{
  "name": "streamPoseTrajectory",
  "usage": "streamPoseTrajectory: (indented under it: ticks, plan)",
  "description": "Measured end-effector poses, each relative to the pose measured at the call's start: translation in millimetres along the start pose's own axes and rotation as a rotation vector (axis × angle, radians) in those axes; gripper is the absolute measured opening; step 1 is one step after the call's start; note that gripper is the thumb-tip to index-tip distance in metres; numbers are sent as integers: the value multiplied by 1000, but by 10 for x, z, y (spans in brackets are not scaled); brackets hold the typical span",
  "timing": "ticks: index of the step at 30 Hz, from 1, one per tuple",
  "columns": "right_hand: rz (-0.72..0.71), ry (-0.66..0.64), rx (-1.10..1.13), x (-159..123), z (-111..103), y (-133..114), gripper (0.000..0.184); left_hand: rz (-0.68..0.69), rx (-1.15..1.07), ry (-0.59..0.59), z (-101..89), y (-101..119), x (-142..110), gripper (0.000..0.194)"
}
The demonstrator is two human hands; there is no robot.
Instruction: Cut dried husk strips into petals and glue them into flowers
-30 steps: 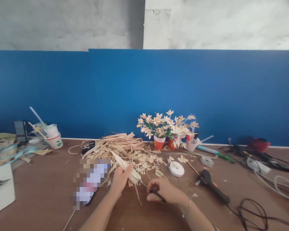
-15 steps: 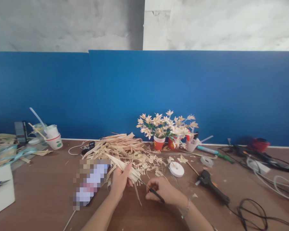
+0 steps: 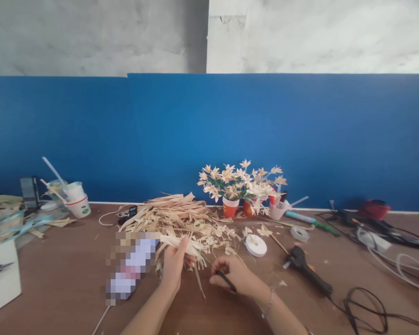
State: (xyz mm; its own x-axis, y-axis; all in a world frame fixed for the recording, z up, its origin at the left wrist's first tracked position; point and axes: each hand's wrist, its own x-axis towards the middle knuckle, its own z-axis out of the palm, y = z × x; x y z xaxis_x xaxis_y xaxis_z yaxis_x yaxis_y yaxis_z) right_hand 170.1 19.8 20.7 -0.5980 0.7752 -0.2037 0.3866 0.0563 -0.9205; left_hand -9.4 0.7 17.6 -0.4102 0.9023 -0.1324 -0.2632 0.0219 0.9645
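Observation:
My left hand (image 3: 172, 267) pinches a pale strip of dried husk (image 3: 192, 248) between thumb and fingers, just above the near edge of a heap of husk (image 3: 174, 211). Right of it, my right hand (image 3: 237, 278) has its fingers curled round the black handles of a pair of scissors (image 3: 225, 282). Their thin blades point left toward the end of the held husk; whether they touch it I cannot tell. A narrow husk sliver (image 3: 200, 281) hangs or lies below the left hand. Cut scraps (image 3: 226, 246) are scattered behind both hands.
A phone (image 3: 136, 267) with a blurred screen lies left of my hands. Husk flowers (image 3: 240, 179) stand in red cups (image 3: 230, 209) at the back. To the right are a white tape roll (image 3: 256, 245), a black glue gun (image 3: 309, 272) and tangled cables (image 3: 365, 302).
The husk in my left hand has tipped lower and lies flatter, with the left thumb now more upright. My right hand with the scissors has shifted very slightly left.

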Motion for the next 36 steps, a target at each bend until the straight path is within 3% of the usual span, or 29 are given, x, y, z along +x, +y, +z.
streamPoseTrajectory:
  ticks: [6,18,26,36]
  plan:
    - [-3,9,42,6,-24,15,34,-14,-61,-78,0,-7,11,35]
    - [27,21,30,7,6,-13,32,-14,-98,-27,19,-23,5,35]
    - [33,-165,174,-102,-233,7,33,29,-48,35,-50,50,58,33]
    - [70,-141,123,-92,-251,41,29,8,61,-93,-76,71,79,31]
